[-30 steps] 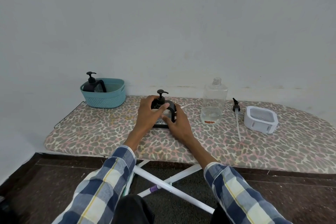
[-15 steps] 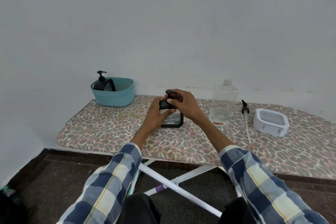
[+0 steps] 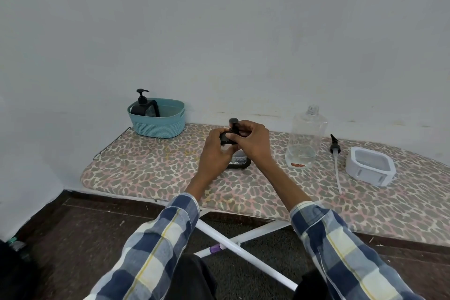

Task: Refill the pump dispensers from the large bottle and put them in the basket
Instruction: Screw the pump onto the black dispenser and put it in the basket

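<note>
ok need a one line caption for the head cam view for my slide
Both hands, left hand and right hand, grip a black pump dispenser on the ironing board; another dispenser sits in the teal basket.

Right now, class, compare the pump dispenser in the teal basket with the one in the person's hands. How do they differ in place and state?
The dispenser in the basket stands untouched inside the teal basket at the board's far left; the held dispenser sits on the ironing board mid-board. The left hand grips the held dispenser's body and the right hand grips its pump top; no hand touches the other. Both have black pump heads.
</note>
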`<state>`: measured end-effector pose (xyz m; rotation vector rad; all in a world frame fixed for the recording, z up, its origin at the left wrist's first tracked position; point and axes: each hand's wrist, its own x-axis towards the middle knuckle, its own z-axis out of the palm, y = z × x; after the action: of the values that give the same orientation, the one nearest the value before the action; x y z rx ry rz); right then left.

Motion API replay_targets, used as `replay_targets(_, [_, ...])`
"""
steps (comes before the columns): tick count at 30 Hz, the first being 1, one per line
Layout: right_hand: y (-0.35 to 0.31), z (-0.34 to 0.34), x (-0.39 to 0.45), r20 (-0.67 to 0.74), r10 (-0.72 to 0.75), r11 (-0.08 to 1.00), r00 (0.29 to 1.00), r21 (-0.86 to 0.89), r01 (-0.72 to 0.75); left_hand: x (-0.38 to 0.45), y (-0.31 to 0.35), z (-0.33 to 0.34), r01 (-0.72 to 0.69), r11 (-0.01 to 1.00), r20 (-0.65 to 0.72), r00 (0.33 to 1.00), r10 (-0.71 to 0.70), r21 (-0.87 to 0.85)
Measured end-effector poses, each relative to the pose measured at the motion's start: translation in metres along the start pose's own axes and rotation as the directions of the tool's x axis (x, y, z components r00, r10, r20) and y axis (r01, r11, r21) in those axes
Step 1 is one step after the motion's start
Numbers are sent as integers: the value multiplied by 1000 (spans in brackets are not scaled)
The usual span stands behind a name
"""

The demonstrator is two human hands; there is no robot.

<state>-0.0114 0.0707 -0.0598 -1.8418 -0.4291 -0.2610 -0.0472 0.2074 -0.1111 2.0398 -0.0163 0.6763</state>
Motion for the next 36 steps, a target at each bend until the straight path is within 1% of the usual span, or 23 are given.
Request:
replay_targets(2, [1, -4, 0, 49, -9, 1000, 999, 17, 8, 0, 1, -2, 11, 999, 15, 1000, -10, -36])
replay_targets(4, [3, -13, 3, 135, -30, 998, 990, 60, 22, 0, 1, -2, 21, 998, 22, 1000, -19, -63])
replay_targets(6, [3, -22, 5, 207, -73, 997, 976, 41, 66, 1, 1, -2, 25, 998, 14, 1000, -24, -62])
replay_targets(7, [3, -24, 5, 214, -86, 996, 973, 10, 85, 1, 1, -1, 25, 998, 7, 1000, -24, -62])
replay_targets(9, [3, -21, 4, 183, -92, 995, 979, -30, 99, -1, 1, 2, 16, 998, -14, 1000, -17, -59])
replay_targets(13, [2, -8, 1, 93, -56, 997, 994, -46, 61, -5, 2, 3, 5, 999, -40, 999, -6, -31])
replay_targets(18, [-2, 0, -5, -9, -33, 996, 999, -79, 33, -8, 1, 4, -26, 996, -48, 998, 30, 83])
replay_targets(21, [-3, 2, -9, -48, -42, 996, 998, -81, 38, -11, 1, 7, -32, 993, -80, 996, 41, 112])
replay_targets(24, [-3, 4, -12, -73, -38, 996, 997, -87, 31, -15, 5, 9, -25, 981, -115, 992, 48, 193])
replay_targets(31, [-6, 9, -16, -104, -21, 995, 994, -101, 11, -22, 20, 14, 83, 915, -209, 978, 2, 395])
replay_targets(36, [-8, 8, -20, -112, -13, 995, 994, -101, 1, -26, 31, 12, 150, 904, -259, 965, -45, 400])
